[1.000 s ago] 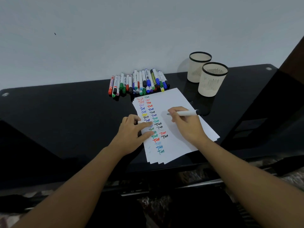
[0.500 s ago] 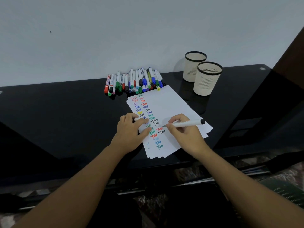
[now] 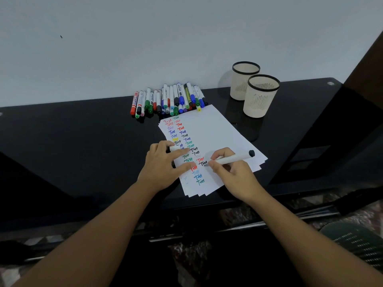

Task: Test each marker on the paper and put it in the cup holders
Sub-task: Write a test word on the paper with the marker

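Observation:
A stack of white paper (image 3: 215,133) lies on the black table, with two columns of coloured "Test" marks down its left side. My right hand (image 3: 234,172) grips a white marker (image 3: 232,159) with a black end, its tip touching the paper beside the black marks. My left hand (image 3: 163,166) rests on the paper's left edge and holds a small white cap (image 3: 173,148) between thumb and fingers. A pile of several coloured markers (image 3: 170,100) lies behind the paper. Two cream cup holders with black rims, one (image 3: 260,96) nearer and one (image 3: 244,79) behind it, stand at the back right.
The glossy black table (image 3: 72,141) runs along a pale wall. A dark brown upright panel (image 3: 364,59) rises at the right. Below the table's front edge are a lower shelf and a patterned floor.
My right hand has brought the marker from the middle of the sheet down to the black marks, and its tip now touches the paper. My left hand has kept its place.

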`<move>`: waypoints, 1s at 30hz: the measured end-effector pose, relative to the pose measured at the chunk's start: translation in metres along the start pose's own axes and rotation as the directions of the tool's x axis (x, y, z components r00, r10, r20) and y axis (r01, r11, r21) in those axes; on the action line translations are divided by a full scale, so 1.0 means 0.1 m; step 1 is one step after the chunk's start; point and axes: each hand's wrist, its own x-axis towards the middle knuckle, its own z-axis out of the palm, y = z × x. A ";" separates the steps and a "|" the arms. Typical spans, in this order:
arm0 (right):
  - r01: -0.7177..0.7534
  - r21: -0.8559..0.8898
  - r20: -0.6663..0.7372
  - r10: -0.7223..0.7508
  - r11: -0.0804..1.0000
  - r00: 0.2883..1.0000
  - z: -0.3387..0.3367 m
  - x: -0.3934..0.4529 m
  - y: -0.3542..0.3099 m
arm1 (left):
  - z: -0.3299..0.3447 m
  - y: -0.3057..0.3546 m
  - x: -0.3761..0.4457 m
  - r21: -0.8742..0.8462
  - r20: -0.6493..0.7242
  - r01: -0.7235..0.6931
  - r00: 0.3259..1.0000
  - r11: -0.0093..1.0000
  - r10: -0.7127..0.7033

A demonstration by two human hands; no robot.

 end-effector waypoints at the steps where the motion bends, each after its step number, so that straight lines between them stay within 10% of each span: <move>1: -0.002 0.004 -0.002 0.002 1.000 1.000 0.00 0.00 0.00 | 0.00 0.00 0.00 0.002 -0.002 0.000 1.000 1.000 0.000; 30: -0.008 -0.135 -0.021 0.005 0.991 1.000 0.04 0.01 0.04 | 0.01 -0.01 0.00 -0.015 -0.013 -0.003 1.000 1.000 0.002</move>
